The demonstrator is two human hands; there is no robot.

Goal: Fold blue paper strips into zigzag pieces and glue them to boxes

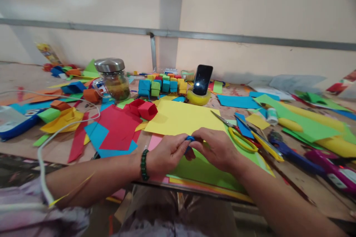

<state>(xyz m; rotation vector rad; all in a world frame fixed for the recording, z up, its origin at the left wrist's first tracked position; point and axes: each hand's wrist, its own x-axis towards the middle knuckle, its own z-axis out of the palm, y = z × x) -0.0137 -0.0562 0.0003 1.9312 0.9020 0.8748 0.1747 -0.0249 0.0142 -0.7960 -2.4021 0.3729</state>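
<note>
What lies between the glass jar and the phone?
In the head view, a cluster of small multicoloured blocks stands between the glass jar and the phone.

Head view: from close above table [19, 76], facing forward-down toward wall [236, 3].

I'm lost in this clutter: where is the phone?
In the head view, the phone is propped on a yellow roll, slightly right of centre toward the back, just right of the colourful paper cubes.
</note>
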